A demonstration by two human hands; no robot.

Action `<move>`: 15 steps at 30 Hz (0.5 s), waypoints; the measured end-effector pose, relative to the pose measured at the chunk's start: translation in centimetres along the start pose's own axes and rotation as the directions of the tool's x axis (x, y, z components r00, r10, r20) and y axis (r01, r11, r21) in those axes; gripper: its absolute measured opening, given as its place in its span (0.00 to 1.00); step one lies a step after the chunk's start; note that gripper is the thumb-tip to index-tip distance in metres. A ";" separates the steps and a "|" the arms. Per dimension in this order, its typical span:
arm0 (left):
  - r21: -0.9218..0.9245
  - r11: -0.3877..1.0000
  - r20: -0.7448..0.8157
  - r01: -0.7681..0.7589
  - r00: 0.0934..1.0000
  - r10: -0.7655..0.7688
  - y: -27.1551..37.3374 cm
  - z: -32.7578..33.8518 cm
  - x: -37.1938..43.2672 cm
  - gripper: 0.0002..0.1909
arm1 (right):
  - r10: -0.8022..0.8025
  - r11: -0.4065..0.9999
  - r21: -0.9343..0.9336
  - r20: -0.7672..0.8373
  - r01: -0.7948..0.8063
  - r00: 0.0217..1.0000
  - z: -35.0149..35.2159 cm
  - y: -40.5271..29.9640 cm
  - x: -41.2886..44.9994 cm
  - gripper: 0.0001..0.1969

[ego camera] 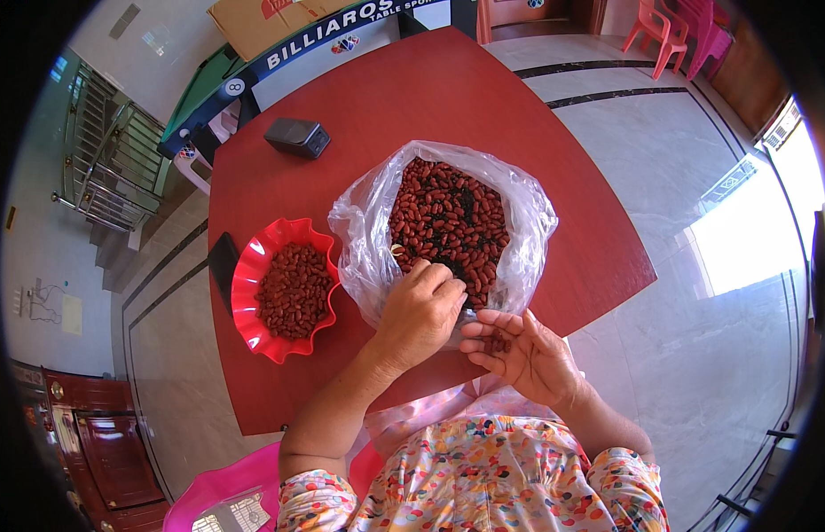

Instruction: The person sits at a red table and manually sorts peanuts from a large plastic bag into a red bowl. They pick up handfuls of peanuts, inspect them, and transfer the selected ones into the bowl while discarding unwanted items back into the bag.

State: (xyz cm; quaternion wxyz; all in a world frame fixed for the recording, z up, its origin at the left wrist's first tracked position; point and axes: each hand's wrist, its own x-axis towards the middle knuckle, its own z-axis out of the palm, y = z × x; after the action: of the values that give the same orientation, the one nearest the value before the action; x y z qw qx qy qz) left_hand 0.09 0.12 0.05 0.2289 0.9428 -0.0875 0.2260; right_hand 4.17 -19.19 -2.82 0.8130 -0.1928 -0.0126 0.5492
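Note:
A clear plastic bag (529,219) stands open on the red table, filled with red kidney beans (429,199) mixed with small black grains or beans. My left hand (422,309) reaches over the bag's near edge, fingertips bunched at the contents; whether they pinch a bean is hidden. Palm up at the bag's near right edge, my right hand (525,359) is cupped with several red beans lying on its fingers. To the left of the bag, a red bowl with a wavy rim (243,292) holds many red beans.
The red table (379,392) carries a dark box-shaped device (297,137) at the back left and a flat black object (224,269) beside the bowl. Beyond its far edge are a billiard table (253,76) and a cardboard box (253,26). A pink plastic item (219,485) sits below left.

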 end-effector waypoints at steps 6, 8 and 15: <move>-0.093 0.994 -0.021 -0.049 0.999 0.047 0.4 -0.4 0.3 0.06 | -0.003 1.000 0.010 -0.003 0.003 1.000 0.0 0.0 0.0 0.28; -0.184 0.978 -0.020 -0.099 0.995 0.097 0.6 -0.5 0.4 0.07 | 0.002 1.000 0.016 0.023 -0.002 1.000 -0.1 0.0 0.1 0.28; -0.310 0.926 0.082 -0.215 0.964 0.252 1.7 -0.7 0.3 0.08 | -0.029 0.998 0.052 0.014 0.028 0.999 0.1 0.2 0.1 0.28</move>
State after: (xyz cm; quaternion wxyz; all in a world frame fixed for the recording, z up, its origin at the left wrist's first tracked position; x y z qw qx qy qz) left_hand -0.36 -1.06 1.38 0.3341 0.8922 -0.2461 0.1785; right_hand 4.02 -19.06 -2.84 0.8253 -0.1674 -0.0069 0.5393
